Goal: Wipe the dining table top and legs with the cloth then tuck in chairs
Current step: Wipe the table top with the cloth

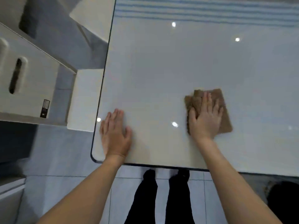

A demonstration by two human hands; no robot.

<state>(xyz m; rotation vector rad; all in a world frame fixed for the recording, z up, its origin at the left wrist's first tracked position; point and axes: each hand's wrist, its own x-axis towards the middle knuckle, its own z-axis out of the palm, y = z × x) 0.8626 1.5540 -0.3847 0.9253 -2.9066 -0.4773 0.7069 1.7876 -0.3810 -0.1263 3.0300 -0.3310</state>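
A glossy white dining table top (169, 70) with a dark rim fills most of the view. A folded brown cloth (223, 104) lies flat on it near the front edge. My right hand (205, 117) presses on the cloth with fingers straight and spread. My left hand (115, 135) rests flat on the bare table top near its front left corner, fingers straight. The table legs are hidden under the top.
White chairs stand left of the table: one seat (85, 99) close to the left edge, another (95, 15) further back. A white cabinet (27, 88) stands at far left. My dark-trousered legs (161, 199) stand on the tiled floor. A dark object (283, 201) sits at bottom right.
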